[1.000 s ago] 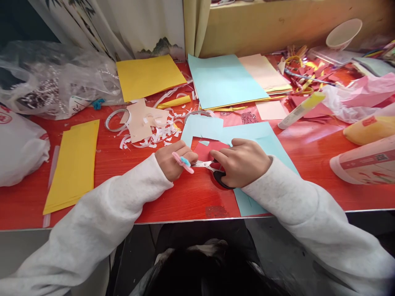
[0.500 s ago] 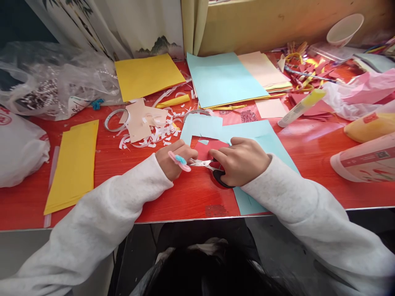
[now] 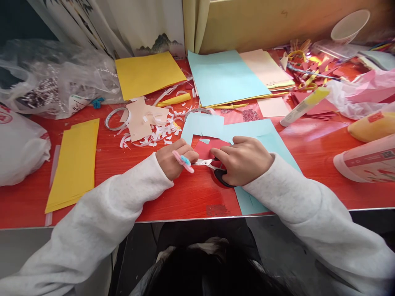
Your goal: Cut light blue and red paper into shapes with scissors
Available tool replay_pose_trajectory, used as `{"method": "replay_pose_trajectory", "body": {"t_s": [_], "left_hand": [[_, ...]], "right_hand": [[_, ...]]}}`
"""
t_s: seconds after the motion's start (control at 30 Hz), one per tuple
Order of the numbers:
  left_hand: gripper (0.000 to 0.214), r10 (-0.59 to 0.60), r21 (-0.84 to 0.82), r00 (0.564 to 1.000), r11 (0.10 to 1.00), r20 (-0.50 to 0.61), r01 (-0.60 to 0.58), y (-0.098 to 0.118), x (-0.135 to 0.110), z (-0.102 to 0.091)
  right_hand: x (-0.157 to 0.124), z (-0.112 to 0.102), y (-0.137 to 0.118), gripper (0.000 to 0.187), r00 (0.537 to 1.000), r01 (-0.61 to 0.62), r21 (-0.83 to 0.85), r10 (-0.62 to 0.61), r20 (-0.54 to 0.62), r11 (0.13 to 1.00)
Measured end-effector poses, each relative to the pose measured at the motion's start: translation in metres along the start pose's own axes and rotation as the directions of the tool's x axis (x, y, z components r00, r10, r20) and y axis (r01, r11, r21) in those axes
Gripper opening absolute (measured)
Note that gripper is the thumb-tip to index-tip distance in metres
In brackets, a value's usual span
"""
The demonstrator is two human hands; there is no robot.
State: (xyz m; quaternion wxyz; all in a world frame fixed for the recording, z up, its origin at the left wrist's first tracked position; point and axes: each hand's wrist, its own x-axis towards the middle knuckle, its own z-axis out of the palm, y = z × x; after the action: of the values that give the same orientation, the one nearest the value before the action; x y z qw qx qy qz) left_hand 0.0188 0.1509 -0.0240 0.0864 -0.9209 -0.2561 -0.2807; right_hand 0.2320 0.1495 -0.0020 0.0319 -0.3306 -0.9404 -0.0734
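My left hand [image 3: 169, 159] is closed in a pinch on a small pink piece with a blue middle [image 3: 183, 161], which sticks out above the fingers. My right hand [image 3: 249, 159] is wrapped round the black handles of a pair of scissors [image 3: 205, 162]. Their silver blades point left, up against the left fingers and the pink piece, so the tips are hidden. Just beyond the scissors lies red paper [image 3: 208, 146] with a light blue scrap [image 3: 204, 141] on it. Under my right wrist is a light blue sheet [image 3: 262, 130].
Yellow paper strips [image 3: 75, 164] lie at left. Farther back are a yellow sheet [image 3: 149, 74], a blue sheet [image 3: 226, 78], tape rolls [image 3: 108, 123] and white paper shreds [image 3: 160, 133]. A glue stick [image 3: 304, 107] and a pinkish container [image 3: 364, 164] are at right.
The pink piece has shifted slightly right and tilted a little more. The scissors stay beside it in my right hand. The whole view has moved slightly.
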Motion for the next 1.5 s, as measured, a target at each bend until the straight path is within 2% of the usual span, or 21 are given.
{"method": "replay_pose_trajectory", "body": {"t_s": [0.07, 0.13, 0.2, 0.23, 0.3, 0.37, 0.47, 0.57, 0.73, 0.9, 0.97, 1.1, 1.2, 1.37, 1.5], "left_hand": [[0.014, -0.054, -0.142, 0.996, 0.988, 0.078, 0.064, -0.006, -0.001, -0.002], [0.008, -0.113, -0.313, 0.976, 0.935, 0.184, 0.167, -0.013, -0.002, -0.008], [0.020, -0.137, -0.439, 0.948, 0.861, 0.288, 0.257, -0.021, -0.003, -0.016], [0.026, -0.125, -0.472, 0.943, 0.840, 0.309, 0.266, -0.024, -0.003, -0.020], [0.027, -0.098, -0.483, 0.940, 0.838, 0.326, 0.255, -0.028, -0.003, -0.024], [0.022, -0.134, -0.465, 0.929, 0.836, 0.344, 0.293, -0.029, -0.002, -0.025], [0.020, -0.244, -0.452, 0.853, 0.762, 0.462, 0.463, -0.027, -0.001, -0.023], [0.022, -0.286, -0.469, 0.770, 0.656, 0.571, 0.592, -0.026, -0.001, -0.023], [0.021, -0.280, -0.530, 0.729, 0.534, 0.625, 0.659, -0.025, 0.000, -0.025], [0.019, -0.319, -0.499, 0.662, 0.462, 0.678, 0.733, -0.021, 0.003, -0.027], [0.019, -0.317, -0.499, 0.673, 0.479, 0.669, 0.722, -0.019, 0.003, -0.027], [0.020, -0.295, -0.518, 0.723, 0.537, 0.624, 0.666, -0.018, 0.003, -0.026], [0.019, -0.290, -0.525, 0.741, 0.554, 0.606, 0.646, -0.018, 0.003, -0.026], [0.017, -0.315, -0.501, 0.730, 0.562, 0.607, 0.658, -0.015, 0.003, -0.024], [0.021, -0.332, -0.504, 0.709, 0.524, 0.622, 0.687, -0.016, 0.002, -0.024]], "right_hand": [[0.000, 0.000, 0.000, 0.026, 1.000, 0.004, -0.003, -0.004, -0.014, 1.000], [0.000, 0.000, 0.000, 0.025, 1.000, 0.007, -0.005, -0.007, -0.026, 1.000], [0.000, 0.000, 0.000, 0.025, 0.999, 0.001, -0.009, -0.001, -0.035, 1.000], [0.000, 0.000, 0.000, 0.024, 0.999, -0.001, -0.009, 0.001, -0.038, 1.000], [0.000, 0.000, 0.000, 0.024, 0.999, 0.002, -0.002, -0.002, -0.040, 1.000], [0.000, 0.000, 0.000, 0.024, 0.999, 0.011, 0.009, -0.011, -0.037, 1.000], [0.000, 0.000, 0.000, 0.025, 0.999, 0.017, 0.011, -0.016, -0.036, 1.000], [0.000, -0.001, 0.000, 0.025, 0.999, 0.024, -0.002, -0.024, -0.043, 1.000], [0.001, -0.003, -0.002, 0.024, 0.994, 0.064, -0.049, -0.068, -0.089, 0.997], [0.002, -0.006, -0.003, 0.027, 0.986, 0.095, -0.099, -0.107, -0.129, 0.991], [0.001, -0.007, -0.003, 0.026, 0.985, 0.099, -0.107, -0.112, -0.128, 0.989], [0.001, -0.007, -0.003, 0.026, 0.989, 0.090, -0.107, -0.101, -0.104, 0.990], [0.002, -0.008, -0.004, 0.027, 0.991, 0.094, -0.110, -0.103, -0.085, 0.989], [0.002, -0.010, -0.005, 0.027, 0.992, 0.086, -0.092, -0.094, -0.082, 0.992], [0.001, -0.009, -0.005, 0.027, 0.993, 0.085, -0.082, -0.091, -0.081, 0.993]]}}
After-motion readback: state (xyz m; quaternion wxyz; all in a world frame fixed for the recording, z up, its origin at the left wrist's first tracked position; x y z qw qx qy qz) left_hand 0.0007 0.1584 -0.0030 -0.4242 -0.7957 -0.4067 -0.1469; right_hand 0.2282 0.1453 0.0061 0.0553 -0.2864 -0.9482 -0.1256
